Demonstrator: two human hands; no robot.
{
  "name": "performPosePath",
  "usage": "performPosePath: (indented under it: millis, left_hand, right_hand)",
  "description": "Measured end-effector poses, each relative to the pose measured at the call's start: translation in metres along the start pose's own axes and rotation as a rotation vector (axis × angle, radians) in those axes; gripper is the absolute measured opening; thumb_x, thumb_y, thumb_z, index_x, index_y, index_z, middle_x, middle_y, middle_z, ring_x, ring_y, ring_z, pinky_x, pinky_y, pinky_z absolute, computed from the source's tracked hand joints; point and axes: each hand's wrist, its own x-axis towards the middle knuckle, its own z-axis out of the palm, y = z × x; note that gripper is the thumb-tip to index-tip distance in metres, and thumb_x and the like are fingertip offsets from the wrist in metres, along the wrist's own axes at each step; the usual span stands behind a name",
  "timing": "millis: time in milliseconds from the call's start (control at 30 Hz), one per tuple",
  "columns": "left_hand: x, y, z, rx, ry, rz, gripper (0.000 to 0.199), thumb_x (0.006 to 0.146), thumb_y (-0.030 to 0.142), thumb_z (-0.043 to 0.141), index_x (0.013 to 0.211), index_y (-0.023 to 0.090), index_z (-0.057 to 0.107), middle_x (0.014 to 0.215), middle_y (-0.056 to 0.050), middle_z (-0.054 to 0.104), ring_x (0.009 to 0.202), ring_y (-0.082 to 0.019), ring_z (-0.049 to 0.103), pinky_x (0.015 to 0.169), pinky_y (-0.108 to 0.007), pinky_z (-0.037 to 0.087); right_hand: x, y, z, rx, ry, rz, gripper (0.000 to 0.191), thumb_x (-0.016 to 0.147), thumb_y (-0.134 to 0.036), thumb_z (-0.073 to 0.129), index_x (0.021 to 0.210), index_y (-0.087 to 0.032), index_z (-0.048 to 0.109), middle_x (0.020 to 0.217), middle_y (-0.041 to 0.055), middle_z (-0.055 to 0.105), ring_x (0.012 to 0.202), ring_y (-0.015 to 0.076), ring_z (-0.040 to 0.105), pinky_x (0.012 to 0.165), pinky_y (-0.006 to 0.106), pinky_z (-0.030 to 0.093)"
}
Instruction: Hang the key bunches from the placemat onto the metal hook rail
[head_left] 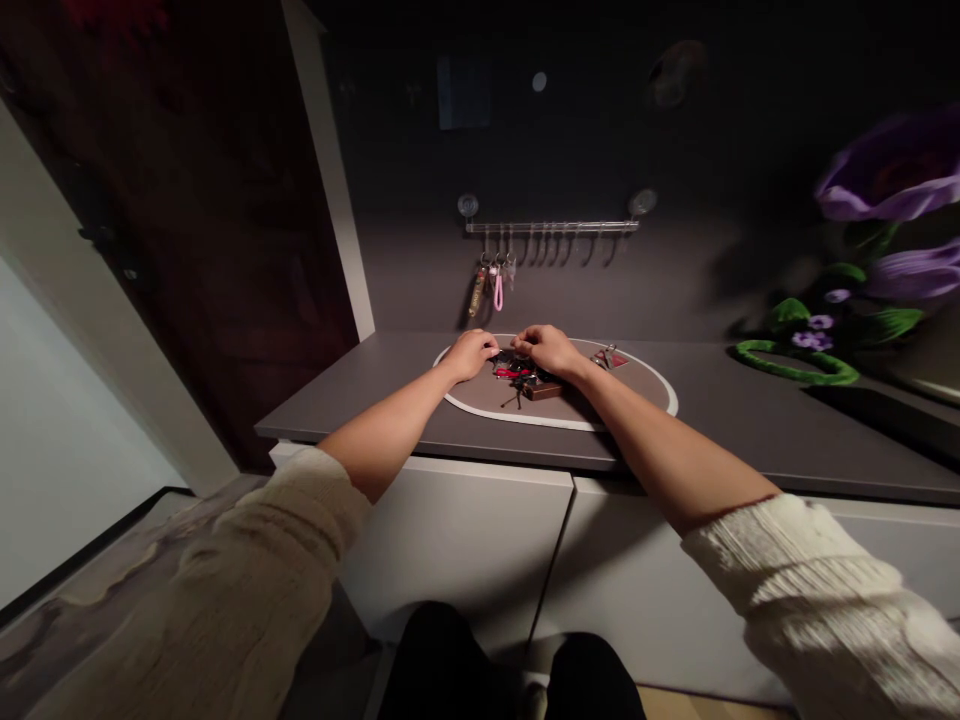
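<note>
Both my hands are over an oval mat (pixel 645 400) with a white rim on the grey counter. My left hand (pixel 469 355) is closed at the left edge of a pile of keys and small items (pixel 516 373), some of them red. My right hand (pixel 547 350) reaches over the pile's right side, its fingers pinched together; anything between them is too small to make out. A brown case-like item (pixel 543 391) lies at the front of the pile. Right of my right hand is a small red item with metal pieces (pixel 610 357).
On the dark wall, a clear hook rail (pixel 555 228) holds hanging keys, one with a pink loop (pixel 498 290). Purple flowers (pixel 885 190) with a green ring-shaped base (pixel 795 375) stand at the right. White cabinet doors (pixel 457 540) are below the counter; a dark door (pixel 210 230) is at left.
</note>
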Motion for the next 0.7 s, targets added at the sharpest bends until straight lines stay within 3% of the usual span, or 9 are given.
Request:
performPosePath:
  millis: [433,700]
  left_hand:
    - [-0.001,0.01,-0.005,-0.3,0.153,-0.121,0.01,0.076,0.018,0.049,0.072,0.013,0.057,0.064,0.001,0.055,0.061,-0.009,0.048,0.06,-0.021,0.037]
    - [0.001,0.014,-0.004,-0.627,0.145,-0.259,0.009,0.078,0.019,0.048,0.077,0.013,0.054,0.062,0.002,0.052,0.056,-0.007,0.049,0.053,-0.018,0.039]
  right_hand:
    - [-0.001,-0.005,0.0,-0.054,0.0,-0.078,0.019,0.074,-0.028,0.054,0.081,-0.014,0.065,0.071,0.0034,0.064,0.065,0.011,0.054,0.067,0.022,0.039]
    - [0.002,-0.001,0.002,0.136,-0.009,-0.116,0.017,0.07,-0.028,0.057,0.077,-0.014,0.064,0.067,0.0011,0.061,0.061,0.0094,0.051,0.064,0.021,0.039]
